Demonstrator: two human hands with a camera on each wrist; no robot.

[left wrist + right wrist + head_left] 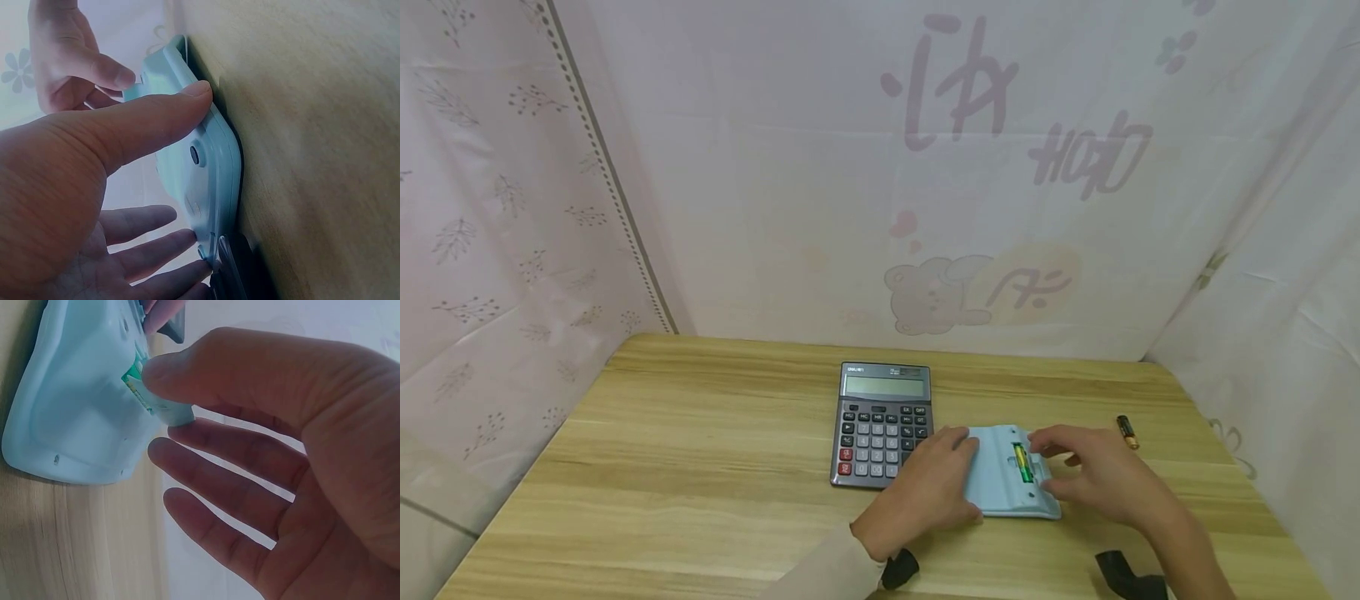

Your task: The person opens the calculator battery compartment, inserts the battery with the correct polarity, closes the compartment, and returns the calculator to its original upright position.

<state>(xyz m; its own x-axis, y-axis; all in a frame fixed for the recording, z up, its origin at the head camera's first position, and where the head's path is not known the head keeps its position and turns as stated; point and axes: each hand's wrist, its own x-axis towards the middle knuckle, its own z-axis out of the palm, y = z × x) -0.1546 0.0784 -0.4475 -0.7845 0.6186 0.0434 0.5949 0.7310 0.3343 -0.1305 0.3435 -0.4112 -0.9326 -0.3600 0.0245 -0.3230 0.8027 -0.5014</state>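
A light blue device [988, 479] lies underside up on the wooden table, its battery slot uncovered. A green battery [1022, 462] sits in that slot. My left hand [921, 487] holds the device at its left end, the thumb [150, 122] along the near edge and the fingers toward the far and left edges. At the slot's right side is my right hand [1097, 475]. Its thumb and index finger pinch a small light blue battery cover [176, 412], right beside the battery. The other fingers of that hand are spread loosely. The device's front is hidden against the table.
A grey desk calculator [883, 386] lies face up just left of the device, partly behind my left hand. A loose black and copper battery [1127, 432] lies at the right. White printed cloth [790, 208] hangs behind the table [700, 433].
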